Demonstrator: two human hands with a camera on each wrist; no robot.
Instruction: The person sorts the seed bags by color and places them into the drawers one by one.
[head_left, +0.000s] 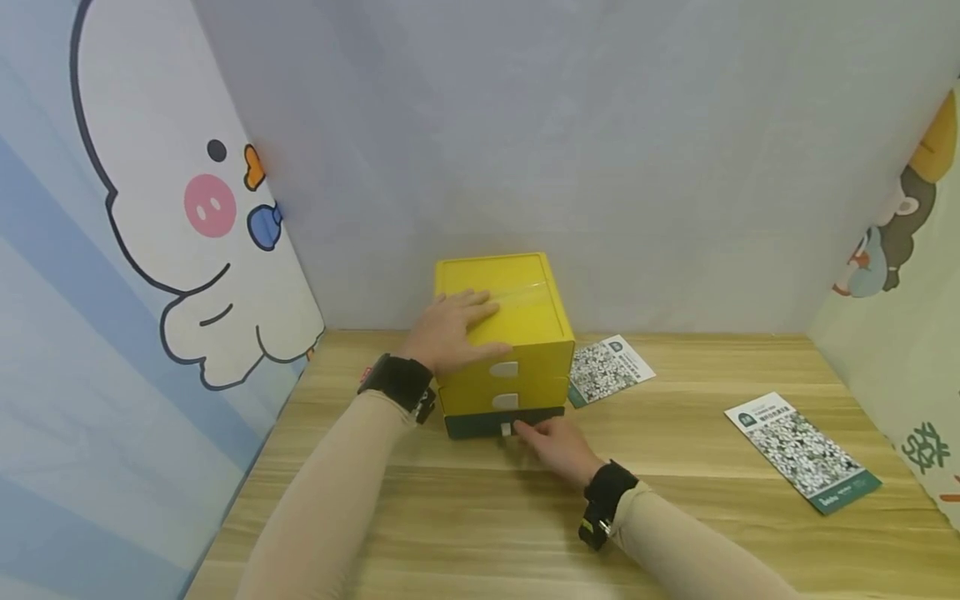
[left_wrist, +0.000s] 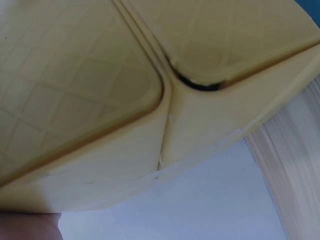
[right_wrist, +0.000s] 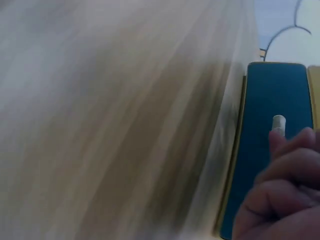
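Note:
A small yellow drawer cabinet [head_left: 534,308] stands on the wooden table against the back wall, its lowest drawer front [head_left: 474,427] dark green. My left hand [head_left: 450,332] rests on the cabinet's top near its left front, fingers extended and thumb reaching past the front edge. Low at the front, my right hand [head_left: 561,448] pinches the white pull [head_left: 506,429] of the green drawer. In the right wrist view, fingertips are right at that pull [right_wrist: 278,122], the other fingers curled. The left wrist view shows the cabinet's textured yellow side [left_wrist: 75,90] close up.
A printed floral card [head_left: 609,368] lies just right of the cabinet, partly behind it. Another such card [head_left: 806,454] is farther right on the table [head_left: 450,525]. A bit of red [head_left: 366,374] shows beside my left wrist. Decorated panels [head_left: 97,333] flank both sides.

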